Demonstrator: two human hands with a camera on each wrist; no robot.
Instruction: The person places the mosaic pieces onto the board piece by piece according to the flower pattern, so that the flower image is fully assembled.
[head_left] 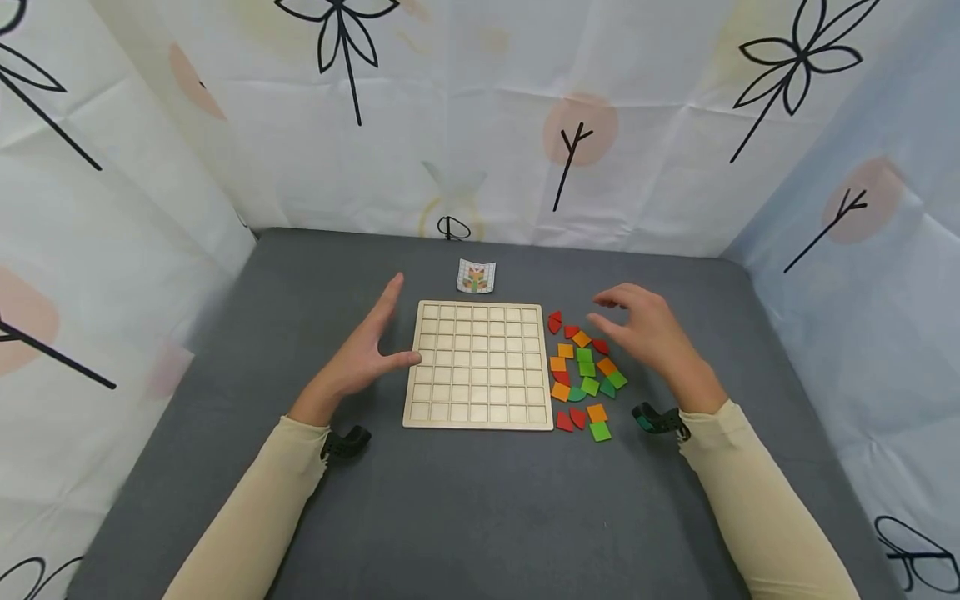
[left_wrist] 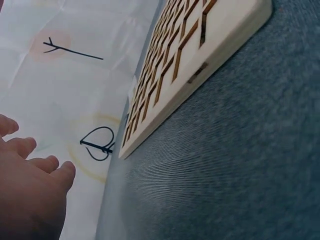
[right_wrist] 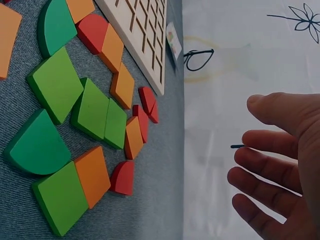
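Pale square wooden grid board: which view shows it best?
Head view: the board shows almost whole from above. The left wrist view crops it at a steep slant; the right wrist view catches only one corner portion.

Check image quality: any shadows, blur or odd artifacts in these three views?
Head: even light, a faint shadow beside the right sleeve, picture card too small to read finely; left wrist: ripple-like lines on the tabletop, left hand dim; right wrist: tiles fairly crisp, right hand partly shaded.
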